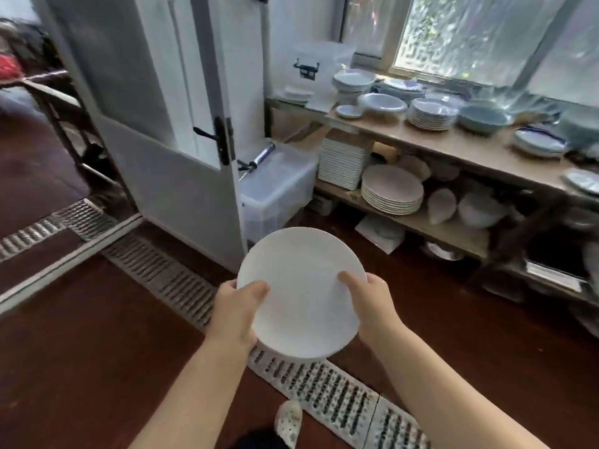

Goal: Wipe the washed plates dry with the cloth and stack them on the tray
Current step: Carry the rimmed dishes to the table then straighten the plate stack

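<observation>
The dark red floor (97, 367) fills the lower half of the view, crossed by a metal drain grate (168, 280) that runs from 9 o'clock down to 5 o'clock. A white door (181, 176) with a black handle (217, 137) stands open at 11 o'clock. A long wooden shelf unit (453, 140) stretches from 1 o'clock to 3 o'clock below a patterned-glass window (470, 37). Its top board carries stacks of pale blue and white dishes and a teal bowl (484, 119); its lower board holds a pile of square white plates (343, 163) and, just beside it, a stack of round white plates (392, 192). A clear plastic storage box (278, 189) sits on the floor between the door and the shelf unit.

At the centre, slightly toward 6 o'clock, a round white plate (301, 293) is held in the air above the grate, tilted so its face shows to the camera. The left hand (236, 312) grips its rim at 8 o'clock, thumb lying on the face and fingers hidden behind. The right hand (372, 303) grips the rim at 3 o'clock the same way, thumb on the face. Both holds are closed on the plate. A pale perforated shoe (288, 419) shows at 6 o'clock, beside the grate.
</observation>
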Demonstrator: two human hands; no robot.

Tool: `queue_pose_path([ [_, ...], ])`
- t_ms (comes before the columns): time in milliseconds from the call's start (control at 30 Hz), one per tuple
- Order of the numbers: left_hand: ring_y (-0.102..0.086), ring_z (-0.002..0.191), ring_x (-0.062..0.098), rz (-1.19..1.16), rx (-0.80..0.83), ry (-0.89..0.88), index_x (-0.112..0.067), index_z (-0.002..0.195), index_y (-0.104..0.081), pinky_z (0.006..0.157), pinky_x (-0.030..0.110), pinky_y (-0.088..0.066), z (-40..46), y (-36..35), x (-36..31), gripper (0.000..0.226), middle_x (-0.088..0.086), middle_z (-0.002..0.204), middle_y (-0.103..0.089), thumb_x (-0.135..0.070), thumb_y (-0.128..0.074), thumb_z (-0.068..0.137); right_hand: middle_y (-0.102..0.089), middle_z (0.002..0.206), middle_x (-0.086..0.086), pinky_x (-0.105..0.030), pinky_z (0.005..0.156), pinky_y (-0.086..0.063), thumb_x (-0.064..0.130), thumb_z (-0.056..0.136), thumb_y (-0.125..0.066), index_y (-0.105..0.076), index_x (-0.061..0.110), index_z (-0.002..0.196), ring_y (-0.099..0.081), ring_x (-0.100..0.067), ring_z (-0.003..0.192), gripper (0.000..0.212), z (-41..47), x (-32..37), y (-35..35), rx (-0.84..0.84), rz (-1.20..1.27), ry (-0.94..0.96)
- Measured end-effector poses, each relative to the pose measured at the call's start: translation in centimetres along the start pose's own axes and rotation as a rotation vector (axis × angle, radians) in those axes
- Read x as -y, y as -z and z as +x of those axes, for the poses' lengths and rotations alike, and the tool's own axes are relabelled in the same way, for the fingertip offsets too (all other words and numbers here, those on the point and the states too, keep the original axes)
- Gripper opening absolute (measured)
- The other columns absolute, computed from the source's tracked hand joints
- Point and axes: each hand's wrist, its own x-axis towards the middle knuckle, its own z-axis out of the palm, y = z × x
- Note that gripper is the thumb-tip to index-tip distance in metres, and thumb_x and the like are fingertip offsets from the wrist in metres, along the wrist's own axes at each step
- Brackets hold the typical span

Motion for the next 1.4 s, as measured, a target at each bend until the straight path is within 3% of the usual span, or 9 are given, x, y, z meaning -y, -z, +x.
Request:
queue_pose_path([
  [100, -0.065, 0.086, 0.038, 0.032, 0.095, 0.009, -0.003, 0.11, -0.055, 0.07, 0.048, -0.055, 4.2, -6.0, -0.6, 0.059, 0.022, 0.099, -0.065, -0.02, -0.063, 0.054, -0.065, 0.091, -0.014, -0.034, 0.06, -0.05, 0.016, 0.087, -0.062, -0.06, 0.006, 0.089, -0.064, -0.027, 0.076, 0.01, 4.5, 1.9, 2.8, -0.105, 0.041, 0.003],
  [333, -0.065, 0.076, 0.032, 0.125, 0.284, 0.026, -0.002, 0.104, -0.055, 0.051, 0.031, -0.05, 13.6, -19.1, -2.5, 0.049, 0.02, 0.093, -0.065, -0.015, -0.067, 0.058, -0.067, 0.099, -0.02, -0.043, 0.069, -0.054, 0.016, 0.084, -0.062, -0.061, 0.004, 0.09, -0.065, -0.038, 0.089, 0.013, 15.2, 5.9, 8.1, -0.337, 0.147, -0.029],
  [467, -0.066, 0.08, 0.036, 0.198, 0.376, 0.071, 0.0, 0.106, -0.056, 0.056, 0.037, -0.054, 17.1, -26.9, -1.8, 0.051, 0.021, 0.095, -0.065, -0.015, -0.066, 0.058, -0.069, 0.093, -0.018, -0.045, 0.068, -0.056, 0.015, 0.084, -0.062, -0.063, 0.005, 0.091, -0.068, -0.035, 0.082, 0.013, 20.3, 7.2, 12.8, -0.421, 0.212, -0.047],
  [600, -0.066, 0.075, 0.033, 0.244, 0.439, 0.092, -0.003, 0.094, -0.057, 0.054, 0.035, -0.053, 20.6, -35.2, 0.1, 0.016, 0.019, 0.089, -0.066, 0.001, -0.063, 0.079, -0.069, 0.092, -0.02, -0.04, 0.062, -0.055, 0.011, 0.084, -0.061, -0.063, 0.0, 0.092, -0.068, -0.035, 0.078, 0.013, 26.0, 7.8, 18.3, -0.484, 0.28, -0.047],
  [867, -0.068, 0.07, 0.034, 0.265, 0.432, 0.123, -0.002, 0.089, -0.059, 0.056, 0.037, -0.053, 26.4, -54.4, 3.9, 0.012, 0.017, 0.078, -0.07, 0.005, -0.06, 0.08, -0.069, 0.094, -0.022, -0.045, 0.066, -0.056, 0.009, 0.085, -0.059, -0.062, -0.001, 0.095, -0.068, -0.039, 0.084, 0.014, 40.0, 10.7, 31.7, -0.486, 0.352, -0.049],
  [1000, -0.069, 0.055, 0.025, 0.248, 0.425, 0.142, -0.003, 0.086, -0.059, 0.045, 0.032, -0.052, 28.2, -63.3, 4.5, 0.01, 0.006, 0.062, -0.072, 0.005, -0.06, 0.081, -0.071, 0.089, -0.016, -0.043, 0.065, -0.058, 0.01, 0.085, -0.059, -0.064, 0.004, 0.094, -0.07, -0.034, 0.079, 0.012, 46.1, 13.9, 38.3, -0.449, 0.338, -0.049],
  [1133, -0.069, 0.07, 0.033, 0.243, 0.39, 0.154, -0.003, 0.092, -0.059, 0.05, 0.034, -0.053, 30.1, -70.1, 4.2, 0.013, 0.015, 0.08, -0.071, 0.002, -0.062, 0.08, -0.07, 0.087, -0.017, -0.048, 0.068, -0.057, 0.01, 0.085, -0.06, -0.063, 0.002, 0.091, -0.069, -0.035, 0.079, 0.011, 51.6, 16.9, 42.8, -0.441, 0.296, -0.041],
  [1267, -0.07, 0.063, 0.028, 0.243, 0.392, 0.13, -0.005, 0.086, -0.061, 0.052, 0.034, -0.053, 33.0, -75.9, 3.7, 0.01, 0.009, 0.069, -0.073, 0.003, -0.06, 0.08, -0.072, 0.082, -0.014, -0.049, 0.065, -0.058, 0.011, 0.086, -0.061, -0.063, 0.005, 0.088, -0.07, -0.032, 0.074, 0.007, 57.0, 19.0, 45.6, -0.421, 0.292, -0.033],
  [1400, -0.066, 0.083, 0.04, 0.252, 0.402, 0.158, 0.004, 0.109, -0.056, 0.063, 0.042, -0.056, 37.0, -81.9, 3.5, 0.028, 0.023, 0.097, -0.067, 0.002, -0.06, 0.081, -0.071, 0.08, -0.014, -0.049, 0.065, -0.057, 0.01, 0.085, -0.06, -0.064, 0.004, 0.084, -0.069, -0.032, 0.072, 0.007, 63.2, 21.1, 48.1, -0.434, 0.277, -0.023],
])
